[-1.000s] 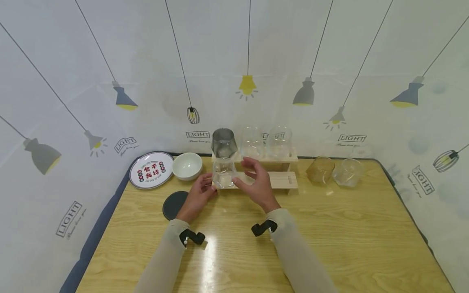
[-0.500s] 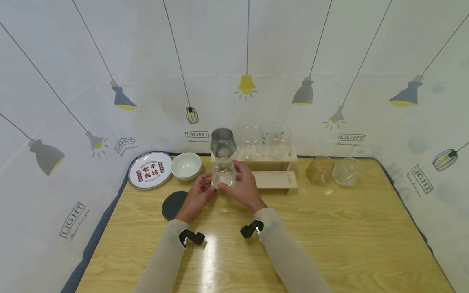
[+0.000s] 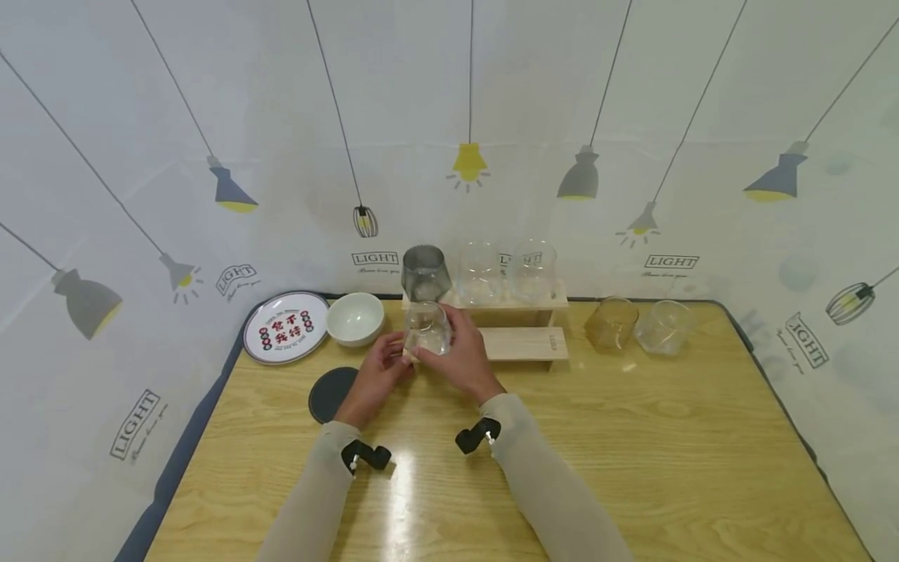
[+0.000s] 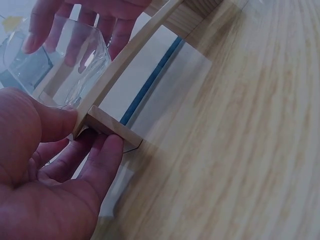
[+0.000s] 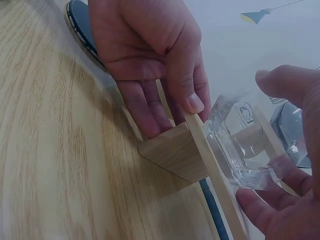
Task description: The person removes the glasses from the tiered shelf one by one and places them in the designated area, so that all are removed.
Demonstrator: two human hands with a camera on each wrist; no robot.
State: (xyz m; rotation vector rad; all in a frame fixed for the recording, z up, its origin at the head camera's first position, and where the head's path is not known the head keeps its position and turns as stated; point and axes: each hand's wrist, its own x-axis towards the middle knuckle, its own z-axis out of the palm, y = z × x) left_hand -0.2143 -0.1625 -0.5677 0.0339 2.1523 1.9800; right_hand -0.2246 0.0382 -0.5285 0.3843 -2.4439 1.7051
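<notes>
A clear glass tumbler (image 3: 427, 326) stands at the left end of the lower shelf of a two-tier wooden rack (image 3: 528, 342). My right hand (image 3: 460, 359) curves round the tumbler from the right, thumb toward the front. In the right wrist view, the fingers lie by the glass base (image 5: 245, 175). My left hand (image 3: 378, 378) pinches the rack's left end. The left wrist view shows the left thumb (image 4: 57, 122) on the shelf edge and the fingers below, against the support block (image 4: 112, 125).
On the upper shelf stand a grey glass (image 3: 425, 273) and two clear glasses (image 3: 480, 273). An amber glass (image 3: 612, 324) and another clear glass (image 3: 665, 328) lie to the right. At left are a patterned plate (image 3: 286, 328), a white bowl (image 3: 355, 320) and a dark round coaster (image 3: 332, 394).
My right hand has moved left from beside the tumbler and now wraps round it. The left hand has stayed at the rack's end.
</notes>
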